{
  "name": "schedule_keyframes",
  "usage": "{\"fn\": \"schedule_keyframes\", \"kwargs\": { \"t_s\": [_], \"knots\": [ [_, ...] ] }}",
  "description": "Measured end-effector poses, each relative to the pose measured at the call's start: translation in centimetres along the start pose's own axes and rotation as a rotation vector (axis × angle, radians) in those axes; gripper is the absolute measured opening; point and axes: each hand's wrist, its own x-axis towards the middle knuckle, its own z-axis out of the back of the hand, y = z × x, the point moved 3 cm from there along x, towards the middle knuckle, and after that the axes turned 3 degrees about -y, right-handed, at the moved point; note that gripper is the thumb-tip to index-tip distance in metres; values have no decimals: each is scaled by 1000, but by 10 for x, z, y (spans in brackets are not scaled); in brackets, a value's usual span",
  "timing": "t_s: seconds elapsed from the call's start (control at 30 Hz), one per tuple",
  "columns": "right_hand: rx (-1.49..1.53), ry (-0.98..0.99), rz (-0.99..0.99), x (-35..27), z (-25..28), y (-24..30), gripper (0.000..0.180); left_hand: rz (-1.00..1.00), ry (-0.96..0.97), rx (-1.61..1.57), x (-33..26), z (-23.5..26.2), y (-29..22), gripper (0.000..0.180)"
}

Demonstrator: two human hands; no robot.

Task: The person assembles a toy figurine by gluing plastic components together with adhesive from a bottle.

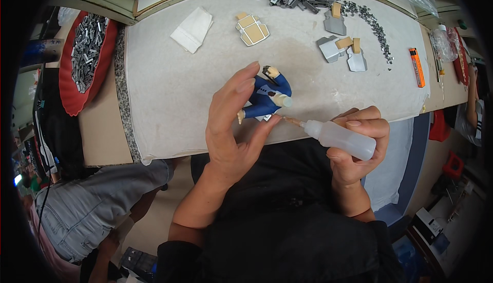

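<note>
Blue figurine point(263, 100), seemingly between left fingers point(238, 84)

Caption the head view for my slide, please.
Left hand curved around a blue-clad figurine, right hand holding a translucent squeeze bottle.

Cannot fully see translucent white plastic squeeze bottle point(341, 138) behind right hand point(355, 170), nor shapes of tiny grey metallic bits point(367, 14).
</note>
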Motion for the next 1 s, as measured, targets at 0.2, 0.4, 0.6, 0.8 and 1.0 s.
{"fn": "schedule_keyframes", "kwargs": {
  "t_s": [0.2,0.4,0.6,0.8,1.0],
  "knots": [
    [2,0,-4,0,0,0,47,2,-4,-3,0,0,1,73],
    [8,4,6,0,-1,0,46,0,3,6,0,-1,0,73],
    [-2,-3,0,0,-2,0,47,3,5,17,0,-1,-1,72],
    [4,-3,1,0,-1,1,47,8,-16,-21,-1,0,2,74],
    [-25,-9,9,0,1,1,47,1,-29,-21,-1,0,3,77]
  ]
}}
